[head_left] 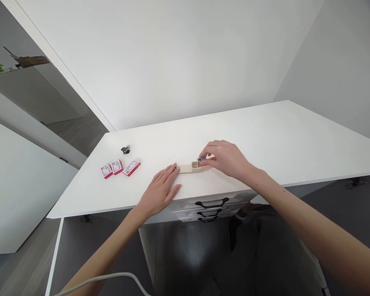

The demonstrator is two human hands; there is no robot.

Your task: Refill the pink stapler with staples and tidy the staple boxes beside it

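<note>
On the white tabletop lies a long, narrow beige piece [185, 169] with an opened end section that has a small compartment. My left hand [158, 191] rests flat by its left end, fingers stretched out, the fingertips touching a small metal bit there. Over the right end, my right hand [226, 159] is closed in a pinch on a small dark grey and metal piece [201, 159]. Something orange [213, 158] shows beneath its fingers. The exact kind of these parts is too small to tell, and the fingers partly hide them.
Several small red-and-white boxes [131, 167] lie at the left of the white table [265, 135]. Behind them sits a small black and metal object [125, 149]. Drawers with black handles [212, 203] are below the front edge. A white cable [111, 276] crosses the lower left.
</note>
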